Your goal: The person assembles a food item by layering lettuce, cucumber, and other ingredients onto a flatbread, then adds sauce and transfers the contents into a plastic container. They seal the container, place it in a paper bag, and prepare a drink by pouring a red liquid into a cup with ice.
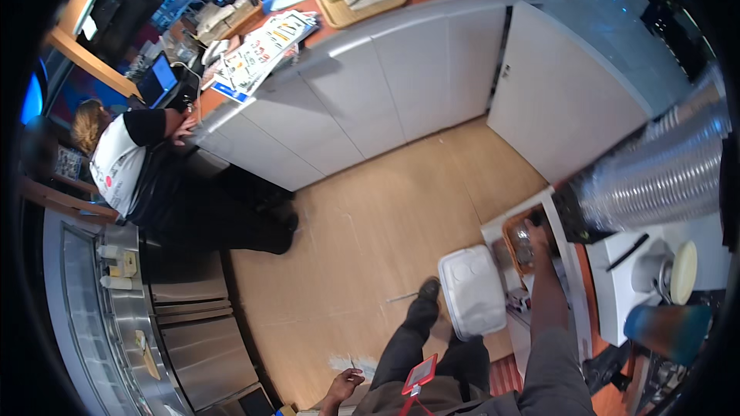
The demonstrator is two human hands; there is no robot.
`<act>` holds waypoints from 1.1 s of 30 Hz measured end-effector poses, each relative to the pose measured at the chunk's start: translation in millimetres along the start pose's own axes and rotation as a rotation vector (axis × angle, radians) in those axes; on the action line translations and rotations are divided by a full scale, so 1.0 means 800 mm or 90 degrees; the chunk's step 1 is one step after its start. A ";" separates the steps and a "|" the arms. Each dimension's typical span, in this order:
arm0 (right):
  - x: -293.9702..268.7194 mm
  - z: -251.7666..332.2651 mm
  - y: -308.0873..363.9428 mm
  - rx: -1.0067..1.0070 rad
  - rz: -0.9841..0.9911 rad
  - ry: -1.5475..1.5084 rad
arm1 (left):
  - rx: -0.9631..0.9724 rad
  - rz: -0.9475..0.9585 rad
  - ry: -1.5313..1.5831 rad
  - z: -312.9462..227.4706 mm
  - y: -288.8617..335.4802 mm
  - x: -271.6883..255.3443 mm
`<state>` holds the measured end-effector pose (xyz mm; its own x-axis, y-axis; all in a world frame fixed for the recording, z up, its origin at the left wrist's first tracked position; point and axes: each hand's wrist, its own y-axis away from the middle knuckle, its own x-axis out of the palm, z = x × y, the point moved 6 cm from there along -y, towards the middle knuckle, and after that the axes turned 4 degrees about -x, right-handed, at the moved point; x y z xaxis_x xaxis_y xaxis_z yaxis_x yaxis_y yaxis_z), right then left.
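My right arm reaches down into an open drawer or low compartment (487, 233) on the right. There my right hand (533, 234) is inside a brown woven basket (511, 225), its fingers curled down beside clear, shiny items (523, 253). Whether these are cups or lids is too small to tell, and the fingertips are partly hidden. At the bottom of the view, my left hand (347, 384) hangs by my left side with fingers pinched together. Something thin seems to stick up from them, too small to name.
A white lidded bin (472, 293) stands between my legs and the drawer. Tall sleeves of clear stacked cups (655, 177) lie above the drawer. A cabinet door (566, 92) hangs open ahead. A co-worker (127, 158) leans on the counter at left. Steel fridges (204, 339) line the left.
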<state>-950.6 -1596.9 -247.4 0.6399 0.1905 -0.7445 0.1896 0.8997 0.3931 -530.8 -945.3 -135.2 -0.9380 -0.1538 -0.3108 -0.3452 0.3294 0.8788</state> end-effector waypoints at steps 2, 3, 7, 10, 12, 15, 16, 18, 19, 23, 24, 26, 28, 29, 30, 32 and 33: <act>-0.004 -0.007 -0.007 0.047 -0.111 0.142 | -0.039 -0.003 -0.003 -0.018 -0.010 -0.040; -0.003 -0.006 -0.010 0.053 -0.153 0.180 | -0.038 -0.006 -0.004 -0.027 -0.016 -0.056; 0.003 -0.010 -0.011 0.037 -0.166 0.160 | -0.065 -0.004 -0.003 -0.044 -0.039 -0.096; -0.001 -0.008 -0.007 0.056 -0.188 0.160 | 0.004 0.001 -0.001 -0.058 -0.058 -0.099; -0.003 -0.005 -0.006 0.072 -0.197 0.153 | 0.148 0.009 -0.014 -0.079 -0.062 -0.094; -0.002 -0.010 -0.004 0.132 -0.186 0.147 | 0.129 0.043 0.007 -0.090 -0.066 -0.083; -0.002 -0.012 -0.002 0.143 -0.187 0.149 | 0.125 0.053 0.021 -0.095 -0.065 -0.080; -0.009 -0.015 0.003 0.129 -0.270 0.118 | 0.118 0.062 -0.018 -0.103 -0.060 -0.076; -0.013 -0.015 0.006 0.113 -0.320 0.105 | 0.109 0.065 -0.026 -0.105 -0.058 -0.076; -0.018 -0.010 0.028 0.061 -0.313 0.118 | 0.100 0.072 -0.083 -0.117 -0.054 -0.080; -0.028 -0.004 0.043 0.036 -0.371 0.081 | 0.141 0.070 -0.085 -0.131 -0.056 -0.079; -0.047 0.011 0.086 0.031 -0.477 0.070 | 0.228 0.071 -0.089 -0.171 -0.061 -0.066; -0.057 0.020 0.136 -0.013 -0.370 -0.053 | 0.161 0.063 -0.173 -0.219 -0.081 -0.034; -0.063 0.038 0.175 -0.121 -0.391 -0.070 | 0.223 0.104 -0.116 -0.260 -0.085 -0.002; -0.068 0.054 0.213 -0.209 -0.381 -0.094 | 0.234 0.132 -0.066 -0.299 -0.090 0.033; -0.067 0.084 0.303 -0.343 -0.325 -0.027 | 0.250 0.312 0.109 -0.374 -0.082 0.124; -0.069 0.096 0.353 -0.431 -0.280 -0.039 | 0.181 0.401 0.222 -0.402 -0.074 0.170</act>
<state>-875.3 -1383.2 -53.9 0.6553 -0.2408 -0.7160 -0.0452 0.9336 -0.3554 -627.0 -1285.7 -113.2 -0.9121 -0.1266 0.3900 0.2106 0.6714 0.7105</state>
